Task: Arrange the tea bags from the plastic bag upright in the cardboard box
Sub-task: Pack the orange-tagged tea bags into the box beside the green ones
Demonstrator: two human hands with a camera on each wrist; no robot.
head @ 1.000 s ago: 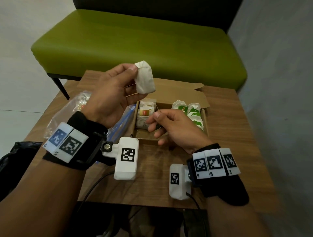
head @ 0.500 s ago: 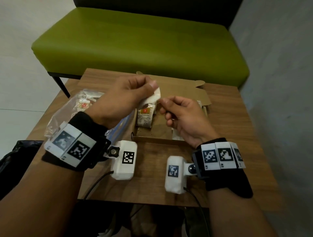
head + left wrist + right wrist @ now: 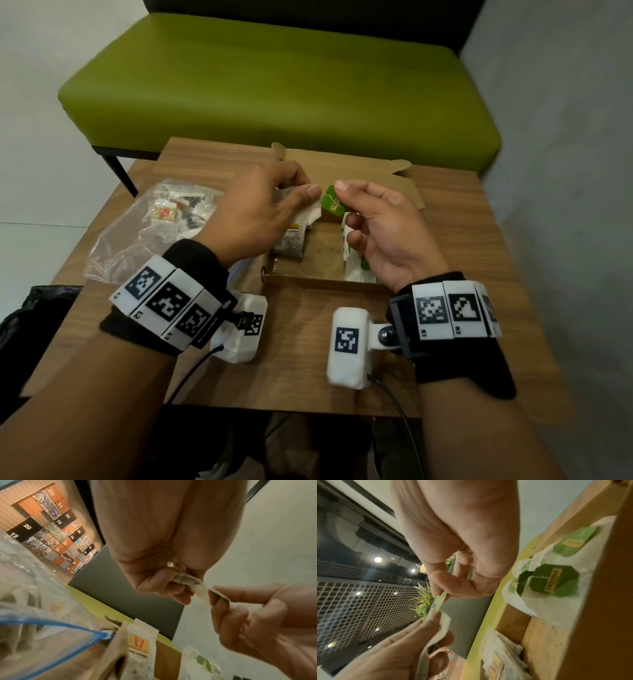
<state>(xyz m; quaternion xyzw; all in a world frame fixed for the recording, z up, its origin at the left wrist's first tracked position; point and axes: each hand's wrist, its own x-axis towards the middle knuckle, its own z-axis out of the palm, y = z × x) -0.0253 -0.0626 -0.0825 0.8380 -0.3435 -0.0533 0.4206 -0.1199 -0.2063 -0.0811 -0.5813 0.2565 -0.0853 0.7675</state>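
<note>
Over the open cardboard box [image 3: 318, 282], my left hand [image 3: 301, 202] pinches a white tea bag [image 3: 308, 216]. My right hand [image 3: 344, 200] pinches that bag's green tag [image 3: 331, 202] between thumb and forefinger. The left wrist view shows the tea bag [image 3: 190, 582] in my curled left fingers and the tag [image 3: 220, 595] in my right hand. In the right wrist view the tag [image 3: 441, 600] sits at my right fingertips. Inside the box, orange-labelled bags [image 3: 291, 241] stand at the left and green-tagged bags [image 3: 354, 262] at the right. The clear plastic bag [image 3: 154, 226] lies left of the box.
The box sits on a small wooden table [image 3: 298, 359], its lid flap [image 3: 359, 178] folded back. A green bench [image 3: 274, 78] stands behind the table. A black bag [image 3: 41, 308] is at the table's left edge. A grey wall [image 3: 565, 171] runs along the right.
My left hand has brought the white tea bag down from above to just over the box. My right hand has risen out of the box and taken hold of the bag's green tag.
</note>
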